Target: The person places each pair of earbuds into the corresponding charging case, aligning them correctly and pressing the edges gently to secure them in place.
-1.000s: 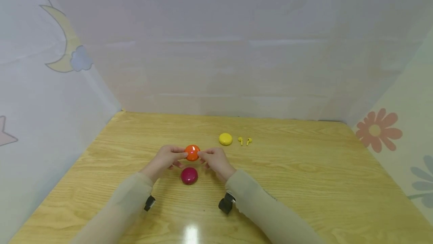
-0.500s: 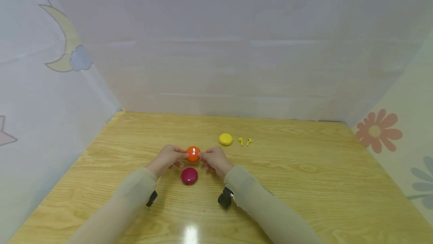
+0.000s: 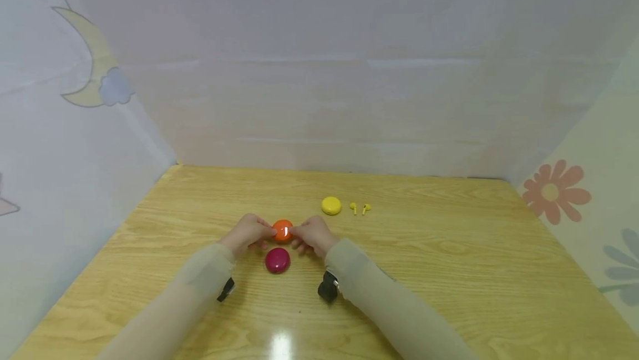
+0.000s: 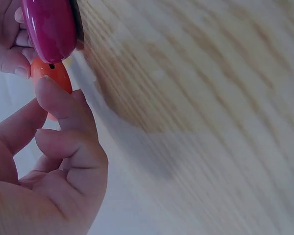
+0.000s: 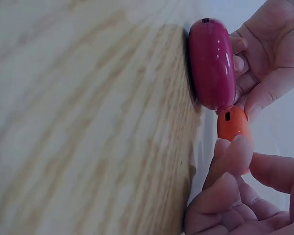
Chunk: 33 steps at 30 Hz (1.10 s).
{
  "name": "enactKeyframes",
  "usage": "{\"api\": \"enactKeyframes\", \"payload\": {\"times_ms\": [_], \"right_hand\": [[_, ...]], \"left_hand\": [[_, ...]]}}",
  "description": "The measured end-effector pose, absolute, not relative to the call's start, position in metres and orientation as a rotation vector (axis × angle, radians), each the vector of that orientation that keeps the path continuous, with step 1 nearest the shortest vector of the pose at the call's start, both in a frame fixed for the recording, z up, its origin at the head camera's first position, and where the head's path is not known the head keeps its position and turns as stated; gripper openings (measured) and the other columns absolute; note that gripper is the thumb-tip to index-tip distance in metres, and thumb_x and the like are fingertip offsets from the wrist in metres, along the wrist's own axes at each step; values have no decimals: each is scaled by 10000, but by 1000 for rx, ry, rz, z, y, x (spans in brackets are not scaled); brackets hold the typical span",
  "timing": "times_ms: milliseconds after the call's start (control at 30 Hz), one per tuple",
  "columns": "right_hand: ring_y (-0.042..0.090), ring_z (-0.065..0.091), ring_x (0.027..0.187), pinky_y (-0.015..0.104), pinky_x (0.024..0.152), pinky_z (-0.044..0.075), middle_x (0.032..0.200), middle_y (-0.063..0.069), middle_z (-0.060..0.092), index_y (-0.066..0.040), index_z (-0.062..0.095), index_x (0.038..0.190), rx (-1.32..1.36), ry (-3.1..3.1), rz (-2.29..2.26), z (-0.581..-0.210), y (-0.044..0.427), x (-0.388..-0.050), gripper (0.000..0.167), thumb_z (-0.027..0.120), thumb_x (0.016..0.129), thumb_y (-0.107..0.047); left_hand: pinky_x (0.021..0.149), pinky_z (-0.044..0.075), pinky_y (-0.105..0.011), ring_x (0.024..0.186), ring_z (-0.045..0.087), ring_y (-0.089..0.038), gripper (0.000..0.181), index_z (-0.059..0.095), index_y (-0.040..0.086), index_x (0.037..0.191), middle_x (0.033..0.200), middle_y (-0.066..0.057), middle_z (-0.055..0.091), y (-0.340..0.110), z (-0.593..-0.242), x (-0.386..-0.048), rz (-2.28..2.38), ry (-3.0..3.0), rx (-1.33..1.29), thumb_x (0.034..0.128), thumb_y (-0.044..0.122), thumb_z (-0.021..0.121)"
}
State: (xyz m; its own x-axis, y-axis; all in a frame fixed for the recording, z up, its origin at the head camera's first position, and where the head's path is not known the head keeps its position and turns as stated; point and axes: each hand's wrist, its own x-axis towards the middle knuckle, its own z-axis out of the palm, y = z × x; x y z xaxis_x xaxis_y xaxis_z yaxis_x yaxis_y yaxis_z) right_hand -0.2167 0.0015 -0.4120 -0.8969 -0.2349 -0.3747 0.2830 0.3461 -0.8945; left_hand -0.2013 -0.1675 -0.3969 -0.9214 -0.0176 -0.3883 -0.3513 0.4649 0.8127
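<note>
Both hands hold a round, glossy orange earbud case (image 3: 283, 229) between them. My left hand (image 3: 246, 232) pinches its left side with thumb and fingers, while my right hand (image 3: 314, 234) pinches the right. A small dark port shows on the edge of the orange case (image 5: 229, 126) in the right wrist view. Just nearer to me, a magenta earbud case (image 3: 277, 260) lies on the table, apart from the fingers; its lid looks closed. In the left wrist view the magenta case (image 4: 51, 30) partly hides the orange one.
A yellow earbud case (image 3: 331, 206) sits farther back on the wooden table (image 3: 449, 260). Right of it lie two yellow earbuds, the left earbud (image 3: 354, 208) and the right earbud (image 3: 366, 208). A pale cloth wall (image 3: 319, 116) rises behind the table.
Both hands have moved the orange case slightly toward me, closer to the magenta case. The magenta case, yellow case and earbuds have stayed in place.
</note>
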Motion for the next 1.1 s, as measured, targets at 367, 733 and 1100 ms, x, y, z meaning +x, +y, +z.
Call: {"api": "enactKeyframes", "payload": {"times_ms": [367, 733, 1100], "right_hand": [[73, 504, 445, 182, 417, 399, 600, 36, 605, 49, 666, 856, 76, 2137, -1527, -411, 4, -221, 199, 606, 953, -114], [80, 520, 433, 181, 408, 402, 565, 24, 576, 52, 660, 817, 69, 2139, -1527, -412, 4, -221, 210, 603, 948, -102], [86, 526, 426, 180, 400, 405, 551, 20, 565, 30, 657, 802, 89, 2164, -1505, -414, 1, -224, 208, 615, 947, -113]], "left_hand": [[507, 397, -203, 520, 526, -103, 114, 673, -62, 883, 791, -62, 649, -165, -395, -205, 1429, 2370, -312, 902, 48, 651], [478, 390, -195, 481, 464, -97, 108, 673, -40, 793, 699, -45, 613, -163, -396, -210, 1374, 2413, -335, 872, 34, 674], [499, 434, -198, 499, 487, -105, 110, 677, -51, 821, 706, -57, 631, -161, -396, -209, 1351, 2419, -341, 891, 30, 653]]}}
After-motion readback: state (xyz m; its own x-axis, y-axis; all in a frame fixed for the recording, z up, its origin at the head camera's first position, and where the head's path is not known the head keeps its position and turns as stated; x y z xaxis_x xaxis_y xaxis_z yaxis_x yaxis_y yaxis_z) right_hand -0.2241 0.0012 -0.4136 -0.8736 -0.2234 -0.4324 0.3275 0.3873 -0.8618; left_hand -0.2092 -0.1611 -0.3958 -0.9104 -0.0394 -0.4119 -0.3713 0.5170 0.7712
